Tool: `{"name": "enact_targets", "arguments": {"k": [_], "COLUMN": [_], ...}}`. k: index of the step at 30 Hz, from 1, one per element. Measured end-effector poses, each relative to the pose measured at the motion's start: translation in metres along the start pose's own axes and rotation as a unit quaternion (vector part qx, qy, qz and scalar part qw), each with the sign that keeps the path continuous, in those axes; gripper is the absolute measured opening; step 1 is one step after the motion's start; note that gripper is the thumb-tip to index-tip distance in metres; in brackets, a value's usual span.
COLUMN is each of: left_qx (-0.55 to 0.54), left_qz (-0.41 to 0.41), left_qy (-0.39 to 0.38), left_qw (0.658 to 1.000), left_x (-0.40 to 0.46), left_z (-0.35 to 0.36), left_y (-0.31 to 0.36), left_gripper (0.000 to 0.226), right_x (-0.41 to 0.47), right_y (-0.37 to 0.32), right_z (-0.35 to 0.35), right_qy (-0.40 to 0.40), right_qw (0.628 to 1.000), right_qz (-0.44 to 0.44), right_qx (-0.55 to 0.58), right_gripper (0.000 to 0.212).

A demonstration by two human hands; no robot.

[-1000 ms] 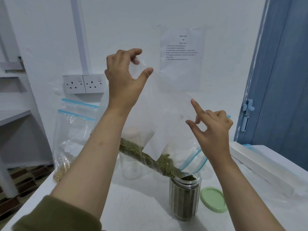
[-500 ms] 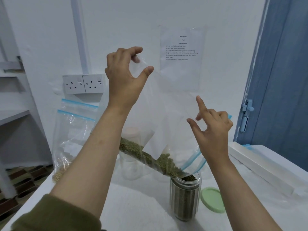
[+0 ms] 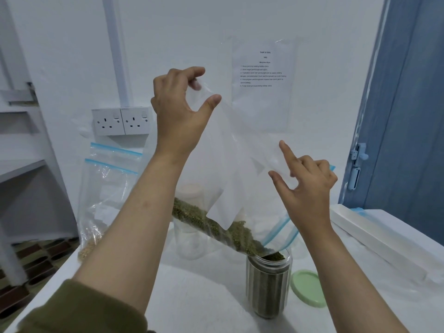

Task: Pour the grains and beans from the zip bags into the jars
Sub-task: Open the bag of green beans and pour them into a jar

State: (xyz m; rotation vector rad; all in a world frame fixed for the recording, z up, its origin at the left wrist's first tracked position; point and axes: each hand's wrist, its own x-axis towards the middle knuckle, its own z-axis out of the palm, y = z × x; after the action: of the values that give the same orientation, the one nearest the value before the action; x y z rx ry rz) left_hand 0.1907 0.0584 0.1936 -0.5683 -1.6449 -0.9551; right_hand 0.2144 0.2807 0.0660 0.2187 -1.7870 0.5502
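Observation:
A clear zip bag (image 3: pixel 240 145) with a blue seal hangs tilted over the table. My left hand (image 3: pixel 177 111) pinches its raised bottom corner high up. My right hand (image 3: pixel 310 188) holds the bag's lower edge near the seal with curled fingers, index finger and thumb stretched out. Green beans (image 3: pixel 216 227) lie along the bag's low fold and run down to its mouth, which sits over an open clear jar (image 3: pixel 268 284). The jar stands on the white table and is nearly full of green beans.
A pale green lid (image 3: pixel 307 288) lies right of the jar. An empty clear jar (image 3: pixel 189 239) stands behind the bag. Two more zip bags (image 3: pixel 108 188) with some grain lean on the wall at left. A long white box (image 3: pixel 384 241) lies at right, by a blue door (image 3: pixel 408 116).
My right hand has risen slightly with the bag's edge, its index finger pointing higher. The beans have slid a little further toward the jar. The left hand has kept its place.

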Motion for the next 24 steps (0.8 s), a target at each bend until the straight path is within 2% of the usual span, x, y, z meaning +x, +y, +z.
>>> {"name": "enact_targets", "arguments": {"k": [24], "left_qx": [0.0], "left_qz": [-0.005], "left_qy": [0.009], "left_qw": [1.0], "left_x": [-0.0012], "left_z": [-0.003], "left_y": [-0.0006], "left_gripper": [0.044], "right_x": [0.0036], "right_y": [-0.0018], "right_z": [0.0024], "right_qy": [-0.002], "right_qw": [1.0], "right_qz": [0.008], "right_qx": [0.028], "right_gripper": [0.044]}}
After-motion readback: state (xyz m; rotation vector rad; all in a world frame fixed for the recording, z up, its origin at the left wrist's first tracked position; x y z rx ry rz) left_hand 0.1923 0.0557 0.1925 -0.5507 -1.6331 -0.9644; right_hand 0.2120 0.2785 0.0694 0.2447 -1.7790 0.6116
